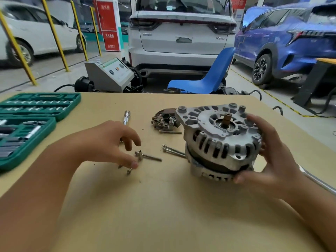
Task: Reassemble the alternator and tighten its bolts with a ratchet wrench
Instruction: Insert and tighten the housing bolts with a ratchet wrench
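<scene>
A: Head view first. Where's the alternator [221,140]?

B: Centre right of the frame, sitting on the bench [163,206] with its shaft end up. The right hand [271,153] grips its right side, fingers curled round the housing and the thumb low on the rim.

A: And the left hand [111,142]?

B: Left of centre, fingers relaxed and spread, reaching down to the loose bolt [149,156] and the small screws [127,169] beside its fingertips. It holds nothing that I can see (the fingertip touches one screw at most).

A: What could go wrong?

B: In my judgement, a sweeping finger could roll a small screw off toward the near edge. Two long bolts [172,150] lie just beside the housing's left side; turning the housing could knock them. The rectifier plate [165,120] behind it is not fitted yet, so bolting up in the wrong order is a risk.

A: Room to move?

B: Plenty of bare bench in the lower half. The green socket case [29,124] fills the left edge, and the chrome extension bar [126,117] lies just above the left hand. A metal handle [316,180] runs off the right edge, near the right wrist.
</scene>
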Action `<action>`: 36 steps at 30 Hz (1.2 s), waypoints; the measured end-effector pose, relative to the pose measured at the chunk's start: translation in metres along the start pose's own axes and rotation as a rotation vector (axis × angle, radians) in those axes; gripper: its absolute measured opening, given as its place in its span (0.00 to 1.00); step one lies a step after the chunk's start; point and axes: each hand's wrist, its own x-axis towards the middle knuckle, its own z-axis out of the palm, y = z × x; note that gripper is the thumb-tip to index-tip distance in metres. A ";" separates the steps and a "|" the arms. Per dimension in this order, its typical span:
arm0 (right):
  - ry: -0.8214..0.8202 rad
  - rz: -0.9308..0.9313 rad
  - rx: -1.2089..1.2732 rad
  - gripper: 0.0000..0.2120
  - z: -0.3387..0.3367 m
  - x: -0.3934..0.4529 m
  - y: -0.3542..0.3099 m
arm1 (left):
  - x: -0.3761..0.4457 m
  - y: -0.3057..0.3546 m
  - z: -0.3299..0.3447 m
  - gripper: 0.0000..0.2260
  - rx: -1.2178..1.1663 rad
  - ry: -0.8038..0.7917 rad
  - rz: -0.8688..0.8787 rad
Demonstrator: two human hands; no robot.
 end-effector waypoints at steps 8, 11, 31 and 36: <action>0.194 0.052 -0.243 0.53 0.020 -0.013 -0.018 | 0.016 -0.003 0.015 0.17 0.004 -0.046 -0.044; 0.226 0.055 -0.276 0.53 0.024 -0.011 -0.019 | 0.018 -0.007 0.018 0.11 -0.013 -0.021 -0.028; 0.290 0.197 -0.343 0.54 0.032 0.030 0.014 | -0.042 -0.101 -0.050 0.18 0.012 0.155 -0.554; 0.314 0.257 -0.380 0.55 0.040 0.025 0.022 | -0.030 -0.103 -0.032 0.09 0.002 0.160 -0.565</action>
